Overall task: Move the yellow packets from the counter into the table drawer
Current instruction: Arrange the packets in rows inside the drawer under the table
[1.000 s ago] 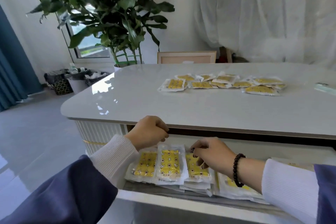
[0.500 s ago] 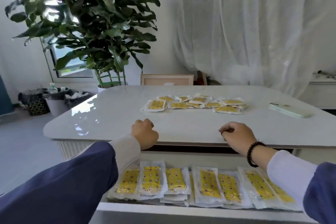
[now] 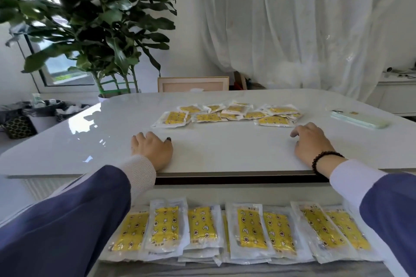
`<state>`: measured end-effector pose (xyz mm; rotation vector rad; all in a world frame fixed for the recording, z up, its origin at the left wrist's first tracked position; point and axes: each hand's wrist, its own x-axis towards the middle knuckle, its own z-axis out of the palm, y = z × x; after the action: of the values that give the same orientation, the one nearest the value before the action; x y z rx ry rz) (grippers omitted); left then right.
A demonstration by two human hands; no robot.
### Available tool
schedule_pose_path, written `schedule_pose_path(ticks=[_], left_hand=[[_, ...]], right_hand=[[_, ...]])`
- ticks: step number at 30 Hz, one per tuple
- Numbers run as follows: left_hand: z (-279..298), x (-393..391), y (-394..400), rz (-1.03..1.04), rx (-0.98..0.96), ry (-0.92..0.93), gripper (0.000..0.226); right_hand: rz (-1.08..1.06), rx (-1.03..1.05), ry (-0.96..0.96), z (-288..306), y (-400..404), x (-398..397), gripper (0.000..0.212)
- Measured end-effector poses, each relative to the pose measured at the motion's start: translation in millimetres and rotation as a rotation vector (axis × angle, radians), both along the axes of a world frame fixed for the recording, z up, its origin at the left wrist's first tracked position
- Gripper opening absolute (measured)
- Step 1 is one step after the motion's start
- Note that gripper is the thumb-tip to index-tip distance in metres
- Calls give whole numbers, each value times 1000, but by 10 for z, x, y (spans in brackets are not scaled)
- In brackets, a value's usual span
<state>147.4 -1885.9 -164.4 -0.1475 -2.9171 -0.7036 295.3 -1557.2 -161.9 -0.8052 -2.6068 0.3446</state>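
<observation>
- Head view: a person's left hand (image 3: 152,150) and right hand (image 3: 314,146) rest on the white counter (image 3: 225,153), well apart from each other, fingers loosely curled and holding nothing.
- Packets (image 3: 227,113) lie in a loose, overlapping cluster on the counter beyond both hands, near neither; they are the ones not yet moved.
- Below the counter's front edge the drawer (image 3: 225,191) stands open, with a row of packets in the drawer (image 3: 247,231) laid side by side, some stacked on others.
- Each packet appears to be a flat, clear plastic sleeve with a yellow printed insert: likely very light, limp and slick, prone to sliding on the glossy top rather than lifting cleanly.
- The likeliest hold is a pinch at a sealed clear border, or a sweep of several together to the counter's edge; the overlap means one lift may drag its neighbours.
- A phone (image 3: 360,119) lies to the right of the cluster, clear of the packets but close to any rightward sweep.
- Roughly half the job looks done, judging by the two groups.
</observation>
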Motion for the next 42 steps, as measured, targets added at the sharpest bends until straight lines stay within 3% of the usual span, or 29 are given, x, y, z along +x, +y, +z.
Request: schedule_pose_path(ticks=[6, 11, 15, 25, 30, 33, 37, 40, 42], left_hand=[[-58, -397, 242, -158, -161, 115, 70], [-44, -640, 332, -277, -286, 28, 72], [-57, -699, 344, -282, -347, 22, 65], [-33, -489, 309, -342, -57, 414, 32], [-6, -576, 335, -391, -262, 187, 51], [44, -590, 339, -417, -305, 61, 50], [128, -581, 318, -285, -85, 122, 48], [153, -517, 364, -109, -247, 280, 60], [141, -486, 402, -69, -333, 250, 69]], right_hand=[[-13, 65, -38, -7, 177, -379, 36], [92, 47, -233, -22, 237, -565, 59], [107, 2, -252, -45, 282, -567, 66], [126, 46, -192, -35, 184, -489, 62], [153, 50, -258, -14, 189, -541, 71], [144, 10, -311, 9, 193, -563, 76], [153, -21, -275, -3, 188, -544, 87], [209, 42, -289, 24, 61, -463, 88], [280, 105, -303, 47, -124, -368, 82]])
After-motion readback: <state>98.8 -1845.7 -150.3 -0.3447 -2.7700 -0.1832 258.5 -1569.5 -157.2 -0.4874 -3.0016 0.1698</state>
